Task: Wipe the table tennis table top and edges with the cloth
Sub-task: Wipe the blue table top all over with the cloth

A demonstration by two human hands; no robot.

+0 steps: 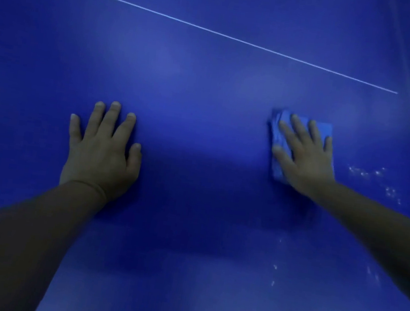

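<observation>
Right hand (304, 153), fingers spread flat, presses the folded blue cloth (276, 165) onto the dark blue table tennis table top (208, 90), likely mid-wipe. Left hand (102, 148) rests flat, holding nothing, probably bracing. White specks (366, 172) lie near the cloth.

The table top (208, 90) was deep blue, crossed at the far side by a thin white line (190, 23). The cloth (324, 131) was lighter blue. Whitish specks (366, 172) dotted the right.

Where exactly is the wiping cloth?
On the big dark blue table top, follow the right hand this side of the thin white line. The cloth is the folded, lighter blue pad flattened under its spread fingers.
</observation>
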